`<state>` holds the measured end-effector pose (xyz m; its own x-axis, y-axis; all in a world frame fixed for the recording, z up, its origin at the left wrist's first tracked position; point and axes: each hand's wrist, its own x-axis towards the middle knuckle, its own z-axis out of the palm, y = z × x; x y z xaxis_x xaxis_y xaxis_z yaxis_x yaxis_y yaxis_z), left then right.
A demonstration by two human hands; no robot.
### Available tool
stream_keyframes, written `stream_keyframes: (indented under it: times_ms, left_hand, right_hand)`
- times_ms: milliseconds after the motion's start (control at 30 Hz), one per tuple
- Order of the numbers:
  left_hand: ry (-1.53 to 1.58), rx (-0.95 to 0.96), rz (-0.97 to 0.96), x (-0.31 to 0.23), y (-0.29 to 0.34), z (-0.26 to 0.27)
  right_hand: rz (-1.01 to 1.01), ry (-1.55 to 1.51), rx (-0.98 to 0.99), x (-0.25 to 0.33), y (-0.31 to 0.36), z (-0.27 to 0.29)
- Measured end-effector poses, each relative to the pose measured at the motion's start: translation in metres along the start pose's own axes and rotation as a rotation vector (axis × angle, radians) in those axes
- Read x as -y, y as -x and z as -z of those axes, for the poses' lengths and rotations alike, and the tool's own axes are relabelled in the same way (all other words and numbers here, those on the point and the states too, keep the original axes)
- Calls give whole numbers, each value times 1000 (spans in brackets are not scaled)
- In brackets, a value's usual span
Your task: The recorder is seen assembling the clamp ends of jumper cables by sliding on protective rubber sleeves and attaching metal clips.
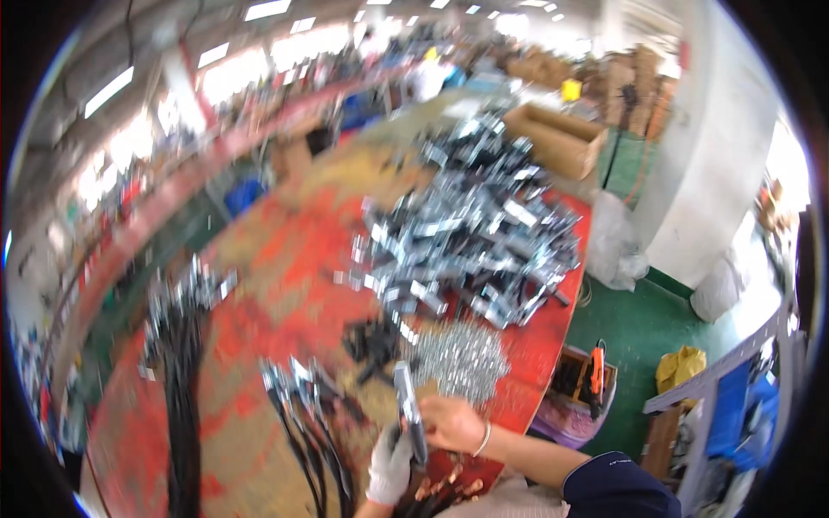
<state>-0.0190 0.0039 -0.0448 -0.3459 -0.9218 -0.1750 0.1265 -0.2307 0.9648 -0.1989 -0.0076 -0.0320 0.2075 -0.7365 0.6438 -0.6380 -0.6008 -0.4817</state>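
Observation:
My left hand (391,466), in a white glove, is closed round the lower part of a long silver-and-dark metal part (408,406), held upright. My right hand (452,424) is bare, with a bracelet at the wrist. Its fingers are bent in against the metal part's right side; blur hides whether they pinch a smaller piece. Just beyond lies a heap of small shiny metal pieces (462,358), beside a little pile of black parts (371,344). Copper-coloured cable ends (449,488) lie below my hands. Several black cables with silver ends (298,414) lie to the left.
A large pile of silver-and-dark metal parts (475,224) covers the far right of the worn red table (268,233). At far left lies a thick bundle of black cables (183,388). A cardboard box (557,142) stands behind. An orange-handled tool (598,380) sits in a bin off the right edge.

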Motion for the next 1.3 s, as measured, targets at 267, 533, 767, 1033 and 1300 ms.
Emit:
stream_keyframes:
  times_ms: [267, 533, 767, 1033, 1300]
  left_hand:
    - [127, -123, 87, 9, 1, -10]
    - [36, 32, 51, 1, 16, -9]
    - [26, 65, 38, -8, 24, -23]
    - [150, 27, -42, 0, 26, -9]
    - [259, -17, 34, -4, 21, 0]
  right_hand:
    - [-199, -174, 114, -16, 16, -19]
    - [-203, -89, 79, -3, 18, -10]
    - [-171, 76, 106, 11, 23, 10]
    - [-80, -6, 11, 25, 10, 1]
    - [-5, 74, 125, 25, -9, -2]
